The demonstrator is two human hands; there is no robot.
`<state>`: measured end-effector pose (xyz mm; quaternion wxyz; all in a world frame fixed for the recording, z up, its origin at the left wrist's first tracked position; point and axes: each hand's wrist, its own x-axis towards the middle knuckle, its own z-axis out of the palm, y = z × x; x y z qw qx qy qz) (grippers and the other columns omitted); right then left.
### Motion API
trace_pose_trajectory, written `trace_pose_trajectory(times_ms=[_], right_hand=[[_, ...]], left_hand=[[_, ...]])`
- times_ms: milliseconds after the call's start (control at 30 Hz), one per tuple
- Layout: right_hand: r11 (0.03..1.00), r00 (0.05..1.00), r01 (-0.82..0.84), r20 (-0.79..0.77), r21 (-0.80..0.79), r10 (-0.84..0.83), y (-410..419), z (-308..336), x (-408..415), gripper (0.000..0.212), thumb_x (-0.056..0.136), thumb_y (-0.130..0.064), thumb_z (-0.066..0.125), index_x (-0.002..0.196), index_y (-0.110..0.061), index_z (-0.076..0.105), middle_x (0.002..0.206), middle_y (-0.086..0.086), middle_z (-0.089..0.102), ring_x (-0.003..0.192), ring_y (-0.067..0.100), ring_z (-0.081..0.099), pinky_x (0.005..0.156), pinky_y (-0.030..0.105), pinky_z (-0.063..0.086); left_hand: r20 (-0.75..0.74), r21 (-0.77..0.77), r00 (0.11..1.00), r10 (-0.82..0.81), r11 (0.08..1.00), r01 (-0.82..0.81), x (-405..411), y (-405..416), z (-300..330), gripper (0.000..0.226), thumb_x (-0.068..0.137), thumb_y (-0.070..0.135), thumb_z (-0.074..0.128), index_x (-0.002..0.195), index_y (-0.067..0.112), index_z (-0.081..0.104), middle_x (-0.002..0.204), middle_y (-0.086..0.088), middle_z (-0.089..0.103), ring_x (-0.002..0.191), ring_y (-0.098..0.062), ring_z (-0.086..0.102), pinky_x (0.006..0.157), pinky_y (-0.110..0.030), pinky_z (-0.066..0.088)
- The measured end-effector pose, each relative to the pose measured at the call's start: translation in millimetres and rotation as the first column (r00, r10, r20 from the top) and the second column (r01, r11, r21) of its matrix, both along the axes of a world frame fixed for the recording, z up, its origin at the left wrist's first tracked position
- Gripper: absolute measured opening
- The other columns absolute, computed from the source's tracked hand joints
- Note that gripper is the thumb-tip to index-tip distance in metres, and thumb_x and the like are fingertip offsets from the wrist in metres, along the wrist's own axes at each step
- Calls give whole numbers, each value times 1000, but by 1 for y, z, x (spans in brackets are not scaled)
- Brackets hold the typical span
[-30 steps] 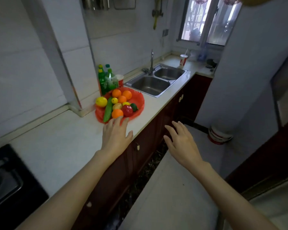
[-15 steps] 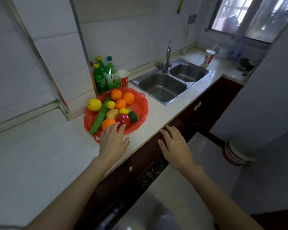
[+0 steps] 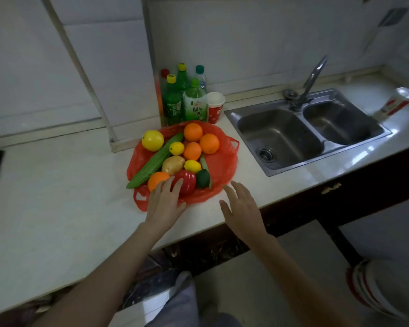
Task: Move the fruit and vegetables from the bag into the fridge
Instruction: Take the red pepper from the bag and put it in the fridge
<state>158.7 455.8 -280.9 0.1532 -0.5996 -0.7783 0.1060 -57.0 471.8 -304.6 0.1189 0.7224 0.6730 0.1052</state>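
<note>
Beside the sink, on its left, the red bag lies spread flat on the counter, so the fruit and vegetables are easy to reach. My left hand reaches with straight fingers over the nearest orange and the red pepper, holding nothing. My right hand, also spread and without anything in it, hovers at the bag's near rim, close to the counter edge. I see no fridge.
</note>
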Motion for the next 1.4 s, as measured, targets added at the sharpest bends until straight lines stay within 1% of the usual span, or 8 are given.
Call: trace_pose_trajectory(times_ms=[200,500,600,700,767,1067,1233,1400], right_hand=[[999,999,4,-53,-48,-7,43,-21,-16,41,90,-19,58,128,-8,50,132,17,52,123,33,48,100,44,45],[983,999,16,-36,-180,-23,83,-43,-41,43,96,-28,47,137,-14,40,143,10,41,134,26,36,107,40,39],[976,1000,9,-16,-216,-13,92,-49,-43,46,96,-28,47,139,-14,38,146,10,38,135,26,34,108,42,39],[969,1000,18,-5,-245,-20,102,-55,-43,46,97,-28,45,140,-16,37,147,9,36,135,26,35,108,41,39],[970,1000,18,5,-241,-18,108,-58,-44,47,96,-28,45,141,-17,36,148,8,35,135,25,35,107,40,39],[951,993,-100,-87,-294,77,134,-62,-42,64,90,-29,57,146,-21,26,148,4,33,135,23,32,105,40,40],[909,969,-237,-18,-342,245,148,-73,-41,72,86,-38,63,145,-22,26,154,6,23,140,25,24,109,37,32],[874,942,-313,-2,-372,336,157,-90,-35,72,84,-35,64,145,-22,26,151,2,26,138,22,25,106,34,36]], left_hand=[[-22,-91,990,-139,986,137,-5,45,-28,85,72,29,74,144,14,32,147,-17,32,132,-39,32,102,-52,38],[-69,-148,944,-323,939,311,-5,86,-53,84,76,9,69,147,16,25,153,-15,23,138,-38,22,101,-49,39],[-64,-128,937,-343,934,333,-9,94,-58,82,74,7,71,144,15,30,149,-14,31,134,-36,30,100,-48,41],[-13,-93,940,-342,936,340,-12,95,-59,86,61,18,82,137,14,42,136,-14,46,121,-36,46,85,-46,51],[39,-52,949,-313,948,315,-14,93,-58,86,59,25,84,135,15,45,132,-13,50,117,-34,49,80,-44,54],[238,115,969,-65,993,39,-23,73,-30,83,66,37,79,138,21,40,135,-8,44,121,-28,45,94,-39,46],[243,162,963,113,975,-155,-18,55,-15,83,64,35,81,136,18,44,132,-8,47,118,-28,47,95,-39,44],[254,165,921,294,926,-341,-2,36,-6,84,62,34,82,135,19,46,130,-7,48,118,-27,48,95,-38,44]])
